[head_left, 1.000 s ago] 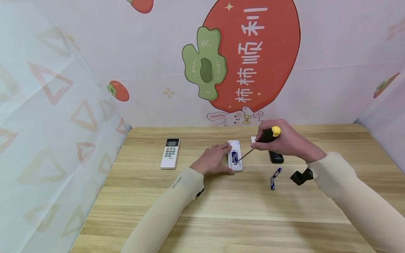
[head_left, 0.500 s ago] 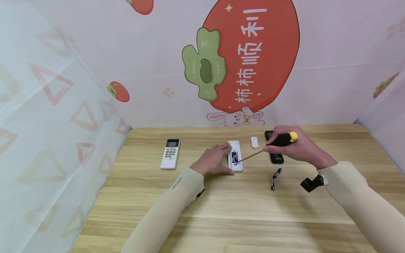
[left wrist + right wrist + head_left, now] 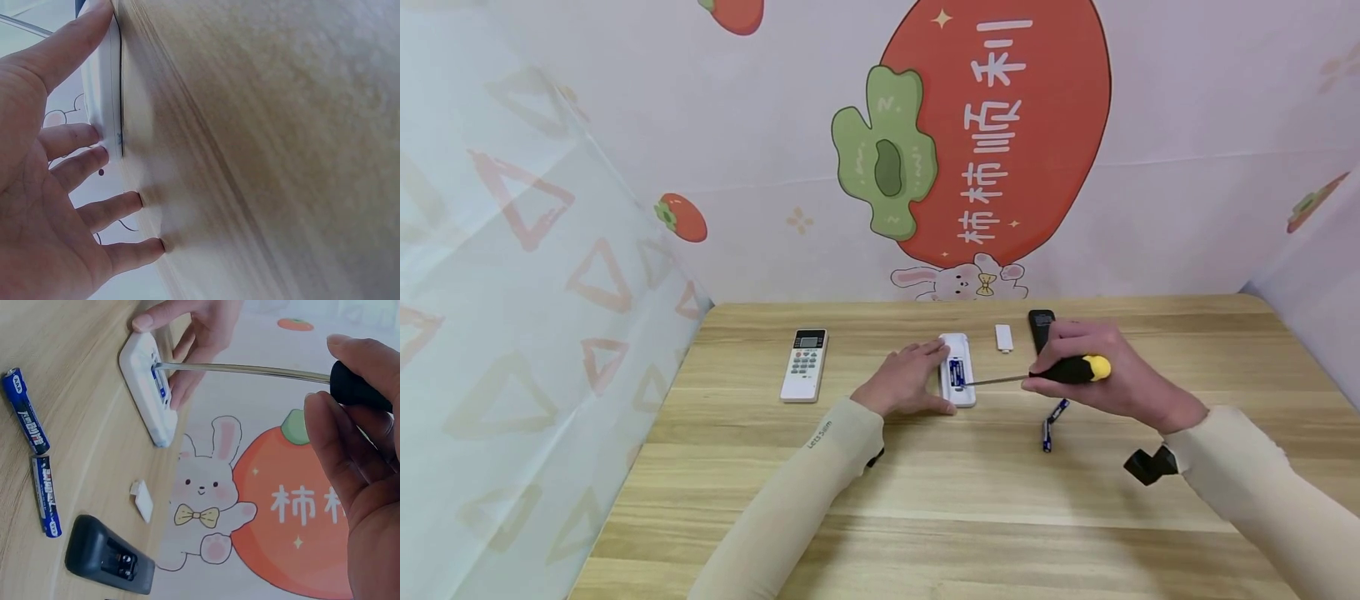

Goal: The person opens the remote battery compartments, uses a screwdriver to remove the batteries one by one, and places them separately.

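Observation:
A white remote control [image 3: 964,397] lies back-up on the table, its battery bay bare with blue batteries [image 3: 957,372] inside. My left hand [image 3: 908,379] steadies it, fingers spread and fairly straight. Its thumb [image 3: 69,47] touches one end and two fingertips meet the side, while the other two rest on the tabletop. My right hand [image 3: 1097,371] grips a screwdriver by its black-and-yellow handle [image 3: 1071,369]. Held low and nearly level, the metal shaft [image 3: 250,369] reaches into the bay, its tip beside the batteries' lower end. The exact contact is too small to tell.
Two loose AAA batteries [image 3: 26,412] lie near the right hand. A small white battery cover [image 3: 1003,337] and a black remote [image 3: 112,556], partly behind that hand in the head view, sit farther back. Another white remote [image 3: 803,367] lies at left. A printed backdrop stands behind the table.
My right hand has moved right and lowered the handle, tilting the screwdriver's shaft from steep to nearly level, with its tip still in the bay. The left hand and remote have stayed put.

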Demonstrator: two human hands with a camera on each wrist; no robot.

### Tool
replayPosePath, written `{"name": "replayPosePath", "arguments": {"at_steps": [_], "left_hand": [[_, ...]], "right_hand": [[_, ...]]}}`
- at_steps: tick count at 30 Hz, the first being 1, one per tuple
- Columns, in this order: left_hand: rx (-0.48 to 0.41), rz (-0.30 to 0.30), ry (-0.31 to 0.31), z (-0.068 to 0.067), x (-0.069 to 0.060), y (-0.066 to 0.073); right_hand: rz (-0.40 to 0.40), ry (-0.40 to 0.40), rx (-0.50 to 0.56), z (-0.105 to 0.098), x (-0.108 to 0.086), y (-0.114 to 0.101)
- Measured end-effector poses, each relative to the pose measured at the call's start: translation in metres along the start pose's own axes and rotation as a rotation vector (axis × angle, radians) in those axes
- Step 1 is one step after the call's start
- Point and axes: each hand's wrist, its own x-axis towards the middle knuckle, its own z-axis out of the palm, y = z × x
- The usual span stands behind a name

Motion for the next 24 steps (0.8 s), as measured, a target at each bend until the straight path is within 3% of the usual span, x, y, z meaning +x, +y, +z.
{"name": "replayPosePath", "arguments": {"at_steps": [13, 24], "left_hand": [[0.0, -0.004, -0.007, 0.002, 0.001, -0.001], [0.002, -0.008, -0.012, 0.0, 0.001, 0.0]], "right_hand": [[-0.063, -0.067, -0.023, 0.006, -0.011, 0.017], [-0.076, -0.14, -0.088, 0.01, -0.009, 0.003]]}}
